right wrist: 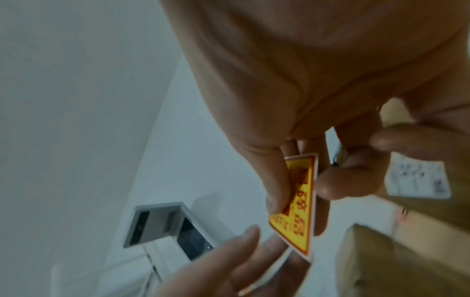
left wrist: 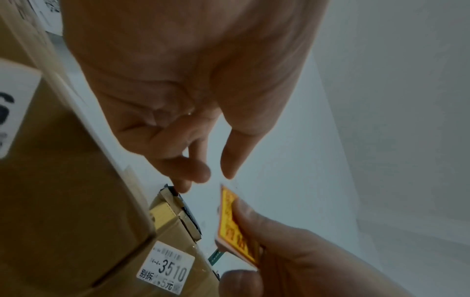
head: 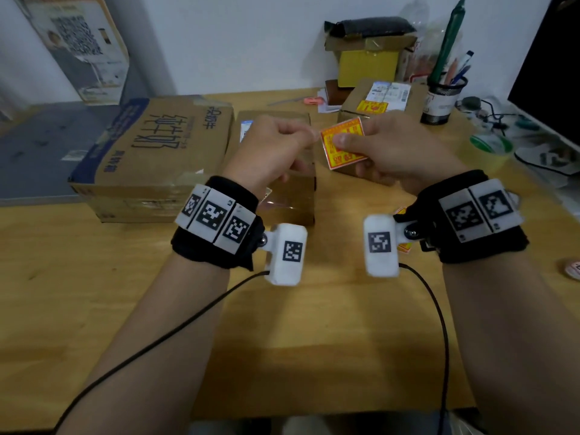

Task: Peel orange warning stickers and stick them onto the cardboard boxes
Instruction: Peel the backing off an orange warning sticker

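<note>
My right hand (head: 392,149) holds an orange-and-yellow warning sticker (head: 343,142) up above the table, thumb on its printed face, fingers behind. My left hand (head: 276,146) has curled fingers; its thumb and forefinger stand at the sticker's (left wrist: 234,225) left corner with a small gap between them, and no grip shows. Below lie a small cardboard box (head: 285,196), a large printed carton (head: 150,152) to the left, and a box (head: 354,105) at the back right bearing an orange sticker (head: 372,107). More stickers (head: 404,246) lie under my right wrist.
A mesh pen holder (head: 444,98), a green tape roll (head: 491,149) and a dark monitor (head: 549,58) stand at the right. A stack with a yellow box (head: 367,64) sits at the back, a pink cutter (head: 314,101) next to it. A tall printed box (head: 78,48) leans at the back left.
</note>
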The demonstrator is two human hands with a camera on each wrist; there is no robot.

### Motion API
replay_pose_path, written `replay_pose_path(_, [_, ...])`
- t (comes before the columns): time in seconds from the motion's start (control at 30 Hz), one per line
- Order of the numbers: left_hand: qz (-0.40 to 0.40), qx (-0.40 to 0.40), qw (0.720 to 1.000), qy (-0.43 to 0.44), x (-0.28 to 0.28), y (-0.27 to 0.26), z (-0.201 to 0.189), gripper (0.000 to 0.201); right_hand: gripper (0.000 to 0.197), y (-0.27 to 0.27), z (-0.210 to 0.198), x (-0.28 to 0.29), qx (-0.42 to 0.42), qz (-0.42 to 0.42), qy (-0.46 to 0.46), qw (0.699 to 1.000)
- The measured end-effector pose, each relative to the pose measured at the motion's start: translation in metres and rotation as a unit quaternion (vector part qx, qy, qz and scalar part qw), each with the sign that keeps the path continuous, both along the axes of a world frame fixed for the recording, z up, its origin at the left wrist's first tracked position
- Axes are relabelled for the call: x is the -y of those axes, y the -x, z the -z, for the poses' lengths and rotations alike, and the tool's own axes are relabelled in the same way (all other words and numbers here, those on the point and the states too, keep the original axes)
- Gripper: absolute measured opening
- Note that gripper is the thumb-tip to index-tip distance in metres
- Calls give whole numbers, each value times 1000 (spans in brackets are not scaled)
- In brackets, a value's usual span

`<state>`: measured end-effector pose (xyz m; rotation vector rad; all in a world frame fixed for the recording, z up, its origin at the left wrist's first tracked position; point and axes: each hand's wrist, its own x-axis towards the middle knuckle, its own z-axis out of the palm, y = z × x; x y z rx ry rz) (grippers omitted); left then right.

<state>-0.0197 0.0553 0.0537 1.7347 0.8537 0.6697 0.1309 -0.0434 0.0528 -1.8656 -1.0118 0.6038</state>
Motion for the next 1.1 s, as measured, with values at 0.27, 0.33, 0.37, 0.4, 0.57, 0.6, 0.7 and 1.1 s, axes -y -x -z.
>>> replay_pose_path(0.27, [-21, 7, 1000, -4, -21, 14, -1, 10, 13, 17, 4, -33, -48, 1, -72, 996])
replay_pose_path(0.33, [-32, -4, 999, -15, -28, 15, -4, 11, 33, 17, 6, -45, -31, 42, -112, 992])
replay_pose_path(0.37, [-33, -3, 999, -17, -31, 16, -5, 12, 38, 18, 6, -49, -19, 61, -127, 990])
replay_pose_path(0.4, [-31, 2, 999, -16, -35, 15, -6, 12, 40, 18, 6, -53, -9, 76, -137, 988])
replay_pose_path(0.57, [-8, 47, 999, 6, -48, 8, -7, 12, 16, 17, 4, -58, 42, 57, -151, 986])
replay_pose_path(0.6, [-3, 61, 998, 12, -50, 6, -6, 11, 11, 18, 4, -58, 54, 49, -147, 986])
replay_pose_path(0.7, [4, 95, 995, 13, -55, 1, -2, 9, 7, 20, 2, -58, 61, 34, -141, 987])
replay_pose_path(1.1, [73, 161, 983, 58, -68, 0, 3, 14, 13, 20, -8, -59, 23, 28, -147, 988])
